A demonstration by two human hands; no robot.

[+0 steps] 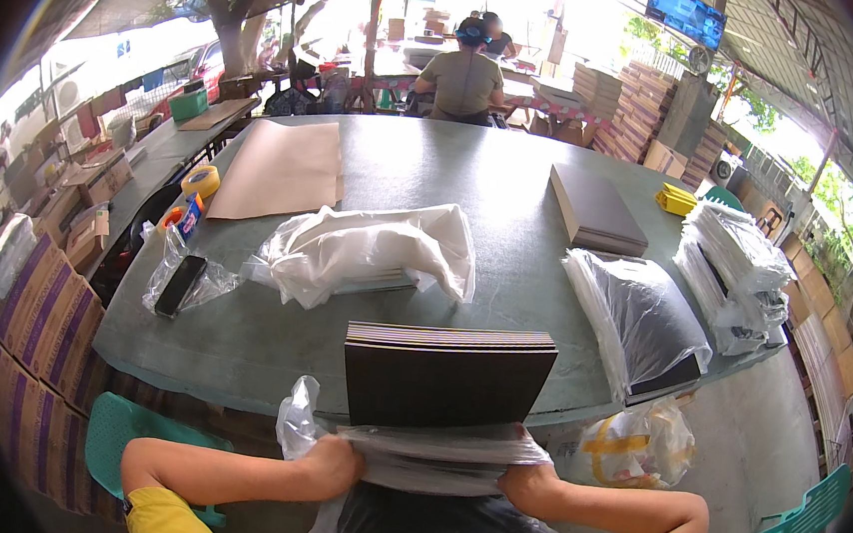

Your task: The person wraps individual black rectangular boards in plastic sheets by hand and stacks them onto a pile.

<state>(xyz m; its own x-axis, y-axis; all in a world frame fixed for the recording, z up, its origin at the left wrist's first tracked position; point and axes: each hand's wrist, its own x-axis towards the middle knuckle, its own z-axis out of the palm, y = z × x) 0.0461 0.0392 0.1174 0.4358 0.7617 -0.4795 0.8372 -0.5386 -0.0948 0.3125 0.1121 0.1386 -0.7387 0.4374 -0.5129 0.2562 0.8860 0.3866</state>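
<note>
Stack of boards (448, 378) sits at the bench (404, 175) near edge — crumpled wrap (367, 252) just behind it, bagged stack (637, 323) to its right, paper sheet (279, 170) far left.

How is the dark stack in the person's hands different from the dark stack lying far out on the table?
The held stack stands up on edge, its lower part in a clear plastic bag; the far stack lies flat and bare. The left hand and right hand grip the held stack; nothing touches the far stack. Both are dark, flat and rectangular.
</note>
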